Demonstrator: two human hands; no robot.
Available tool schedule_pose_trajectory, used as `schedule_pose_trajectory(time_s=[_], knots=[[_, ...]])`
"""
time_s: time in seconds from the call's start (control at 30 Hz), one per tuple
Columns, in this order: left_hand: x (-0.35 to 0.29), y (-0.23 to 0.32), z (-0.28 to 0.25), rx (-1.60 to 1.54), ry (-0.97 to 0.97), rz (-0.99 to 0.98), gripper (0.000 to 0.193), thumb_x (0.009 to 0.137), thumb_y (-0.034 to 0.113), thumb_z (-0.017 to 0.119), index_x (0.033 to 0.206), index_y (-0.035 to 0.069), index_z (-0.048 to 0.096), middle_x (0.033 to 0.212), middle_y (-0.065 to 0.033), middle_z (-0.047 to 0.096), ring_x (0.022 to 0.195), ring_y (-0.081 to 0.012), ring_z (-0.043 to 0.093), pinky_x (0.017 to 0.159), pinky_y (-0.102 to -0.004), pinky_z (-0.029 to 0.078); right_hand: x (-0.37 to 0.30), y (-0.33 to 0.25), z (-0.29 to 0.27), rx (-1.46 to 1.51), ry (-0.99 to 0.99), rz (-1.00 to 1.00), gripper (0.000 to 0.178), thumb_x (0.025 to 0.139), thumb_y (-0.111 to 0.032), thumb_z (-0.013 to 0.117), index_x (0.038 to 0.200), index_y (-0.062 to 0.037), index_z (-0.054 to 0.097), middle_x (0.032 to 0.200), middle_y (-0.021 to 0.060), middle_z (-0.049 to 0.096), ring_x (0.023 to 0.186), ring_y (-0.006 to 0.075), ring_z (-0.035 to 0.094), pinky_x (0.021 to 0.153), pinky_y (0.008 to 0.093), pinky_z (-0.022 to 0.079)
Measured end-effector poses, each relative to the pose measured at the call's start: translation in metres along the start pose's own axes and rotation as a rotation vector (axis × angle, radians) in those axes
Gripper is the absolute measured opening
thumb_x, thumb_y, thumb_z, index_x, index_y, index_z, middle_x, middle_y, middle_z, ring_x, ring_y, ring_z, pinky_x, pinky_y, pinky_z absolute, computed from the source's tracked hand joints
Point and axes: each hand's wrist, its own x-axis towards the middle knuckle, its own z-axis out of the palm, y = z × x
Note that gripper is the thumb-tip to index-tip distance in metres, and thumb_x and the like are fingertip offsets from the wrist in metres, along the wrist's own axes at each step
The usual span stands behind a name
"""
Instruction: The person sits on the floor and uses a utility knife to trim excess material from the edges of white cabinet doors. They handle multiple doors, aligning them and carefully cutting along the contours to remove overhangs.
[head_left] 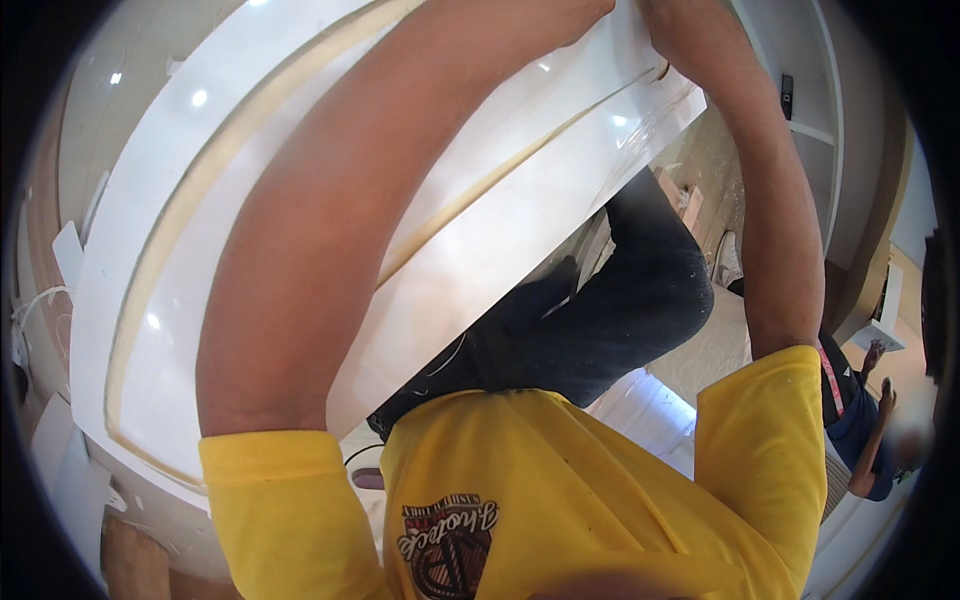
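Observation:
A large glossy white panel [500,235] with a curved far-left side lies across my front, under my left arm. A narrow tan strip [490,180] runs diagonally over it, and its upper end sits close to my right hand [685,25]. Another tan strip [180,215] follows the panel's curved side. Only the base of my left hand [590,12] shows at the top edge, over the panel. Both hands reach to the panel's far right part. Their fingers are cut off by the picture's upper edge, so whatever they hold or touch is hidden.
White shelving [815,130] with a small dark object [787,97] on it stands at the far right. Pieces of wood [692,205] lie beyond my bent knee [680,290]. Another person [865,435] is at the right edge. A white cable [40,297] is at the left.

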Motion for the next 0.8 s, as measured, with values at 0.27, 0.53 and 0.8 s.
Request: schedule_pose_trajectory(time_s=[0.27,0.53,0.8], knots=[[-0.003,0.007,0.011,-0.017,0.166,0.078,0.030,0.094,0.020,0.057,0.115,0.005,0.074,0.120,-0.0138,0.064,0.126,-0.0352,0.056,0.112,-0.0712,0.032,0.006,0.014,0.008,-0.007,-0.043,-0.104,0.015,0.089,-0.006,0.053,0.092,0.0024,0.065,0.087,0.0283,0.070,0.085,0.0469,0.070,0.077,0.0544,0.055],[0.003,0.009,0.012,0.033,0.051,0.039,0.029,0.092,0.018,0.060,0.114,0.004,0.074,0.123,-0.0160,0.063,0.127,-0.0358,0.054,0.112,-0.0705,0.032,-0.016,0.014,0.011,0.304,0.157,-0.003,0.020,0.098,-0.013,0.051,0.091,0.0029,0.062,0.081,0.0321,0.065,0.080,0.0520,0.064,0.073,0.0579,0.049],[-0.001,0.012,-0.002,-0.061,-0.009,0.021,0.032,0.093,0.019,0.061,0.117,0.002,0.073,0.124,-0.0174,0.061,0.128,-0.0356,0.053,0.112,-0.0708,0.031,-0.017,0.008,0.003,0.275,0.132,-0.014,0.022,0.100,-0.016,0.052,0.091,0.0019,0.061,0.079,0.0314,0.065,0.080,0.0518,0.064,0.072,0.0575,0.050]])
